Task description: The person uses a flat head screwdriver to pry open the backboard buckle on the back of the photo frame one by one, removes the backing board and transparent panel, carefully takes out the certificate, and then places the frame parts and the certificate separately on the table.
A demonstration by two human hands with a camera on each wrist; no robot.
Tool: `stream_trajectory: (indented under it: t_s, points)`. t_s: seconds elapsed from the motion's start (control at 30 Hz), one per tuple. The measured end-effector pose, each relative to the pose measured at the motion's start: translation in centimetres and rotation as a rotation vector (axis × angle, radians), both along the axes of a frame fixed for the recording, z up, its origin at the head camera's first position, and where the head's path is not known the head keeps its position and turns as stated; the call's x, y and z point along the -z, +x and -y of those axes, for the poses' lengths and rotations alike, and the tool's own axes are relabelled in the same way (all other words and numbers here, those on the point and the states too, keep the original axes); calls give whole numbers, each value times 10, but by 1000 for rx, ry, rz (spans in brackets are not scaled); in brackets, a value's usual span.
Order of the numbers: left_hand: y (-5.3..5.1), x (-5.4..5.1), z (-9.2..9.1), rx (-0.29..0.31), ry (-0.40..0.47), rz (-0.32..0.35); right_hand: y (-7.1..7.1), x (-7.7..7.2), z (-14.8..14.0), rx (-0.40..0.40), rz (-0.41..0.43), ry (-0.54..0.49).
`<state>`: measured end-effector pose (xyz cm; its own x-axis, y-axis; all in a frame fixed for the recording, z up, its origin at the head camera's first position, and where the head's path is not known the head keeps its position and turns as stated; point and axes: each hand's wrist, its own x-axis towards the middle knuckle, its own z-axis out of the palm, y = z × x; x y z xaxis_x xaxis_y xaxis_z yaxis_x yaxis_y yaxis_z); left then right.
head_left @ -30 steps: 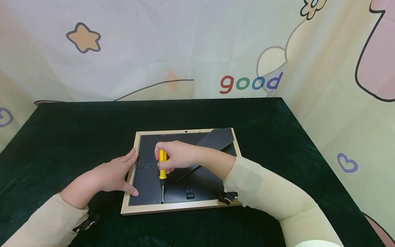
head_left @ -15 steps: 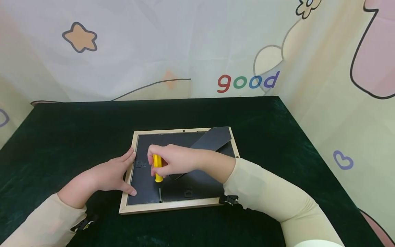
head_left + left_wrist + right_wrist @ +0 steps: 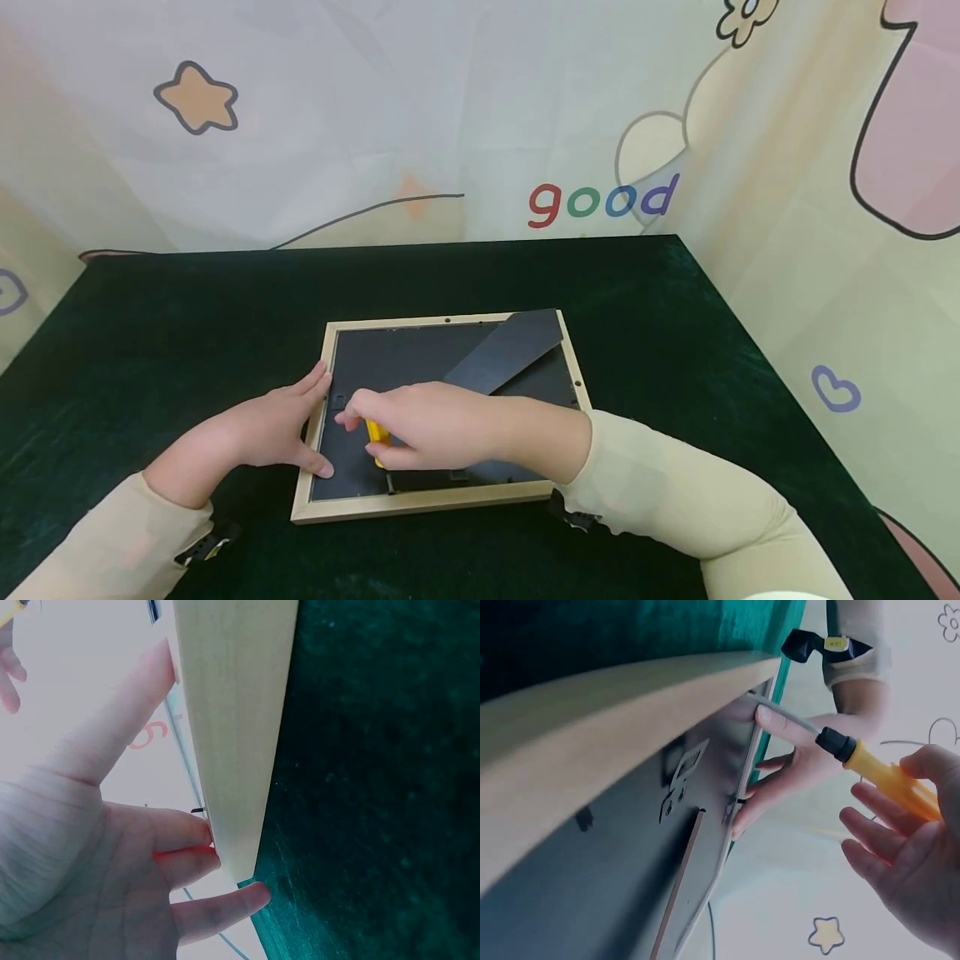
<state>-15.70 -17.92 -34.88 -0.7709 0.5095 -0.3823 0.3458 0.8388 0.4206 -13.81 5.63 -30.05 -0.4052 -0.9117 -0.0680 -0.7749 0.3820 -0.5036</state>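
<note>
A picture frame [image 3: 450, 498] with a light wooden rim lies face down, its black backing board [image 3: 397, 354] upward. My left hand [image 3: 273, 425] rests on its left side, thumb near the inner edge and fingers fairly straight along the rim, as the left wrist view also shows. With my right hand [image 3: 442, 425] I hold the yellow handle of a screwdriver [image 3: 378, 433], fingers loosely around it. In the right wrist view the screwdriver's shaft [image 3: 784, 712] reaches the inner edge of the rim near my left thumb; what the tip touches is too small to tell.
A black stand leg [image 3: 510, 354] lies slantwise across the backing board. Small metal hangers [image 3: 686, 769] sit on the board. Dark green cloth [image 3: 187, 333] covers the table, and a printed curtain [image 3: 337, 108] hangs behind it.
My right hand has come lower and slightly left, and the screwdriver's handle has tilted toward the near rim. Its tip stays near the same spot. The left hand holds its place on the frame.
</note>
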Motion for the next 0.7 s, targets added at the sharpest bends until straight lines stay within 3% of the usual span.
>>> stream_trajectory:
  t_s: [0.17, 0.3, 0.37, 0.47, 0.6, 0.7]
  points:
    - [3, 2, 0, -4, -2, -5, 18, 1, -3, -53, -112, -1]
    - [4, 1, -1, -14, -3, -9, 34, 7, -5, -126, -222, -86]
    - [5, 1, -2, -14, -4, -9, 35, 9, -6, -131, -212, -125]
    - [4, 0, -2, -4, -3, -13, 27, 8, -6, -99, -85, -150]
    - [2, -1, -3, 2, -6, -14, 5, 6, -8, -37, 148, -173]
    - [3, 0, -4, -2, -16, -4, -10, 8, -10, 16, 271, -182]
